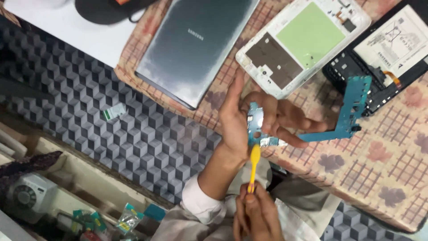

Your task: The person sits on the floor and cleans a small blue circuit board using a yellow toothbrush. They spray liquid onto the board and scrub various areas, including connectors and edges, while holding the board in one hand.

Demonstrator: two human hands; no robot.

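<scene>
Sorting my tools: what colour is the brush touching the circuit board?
Yellow brush, clearest in the head view.

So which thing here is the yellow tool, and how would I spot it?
Start at the patterned tablecloth and find the left hand cupping a small blue circuit board. Just below, the yellow tool rises from the right hand; it is the only yellow, slim plastic stick there.

A blue circuit board [258,127] meets a yellow brush [254,160] above a pinkish-tan tablecloth [383,165] printed with brown grid squares and rust-coloured leaves. A dark grey tablet [196,49] lies beside a white tablet shell [303,44] carrying a pale green panel and brown patches. The floor [133,134] shows grey, black and white cubes.
</scene>
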